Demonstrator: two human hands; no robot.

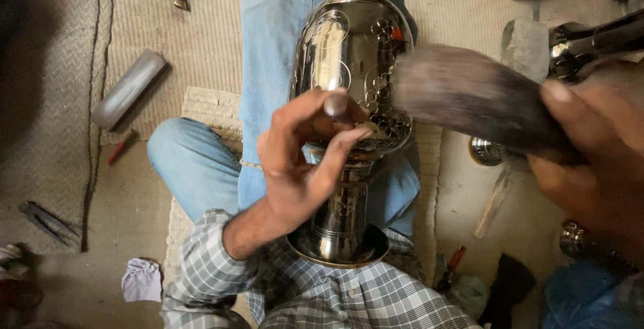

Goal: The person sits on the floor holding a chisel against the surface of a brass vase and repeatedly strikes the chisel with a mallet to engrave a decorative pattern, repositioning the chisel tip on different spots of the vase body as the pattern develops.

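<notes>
Pinching a small dark punch [335, 106] against the engraved, polished metal vase [349, 54] lying across the lap, the left hand [295, 161] steadies it; the right hand [590, 148] grips a blurred dark mallet [469, 94] at right. The vase looks heavy, rigid and slippery, best held by its narrow neck.

A grey metal bar [127, 89], red-handled tool [123, 146] and crumpled cloth [141, 280] lie around.

Motion-blurred dark mallet [469, 101] in the right hand [597, 161], vase [349, 54] top cut off by the upper edge
</notes>
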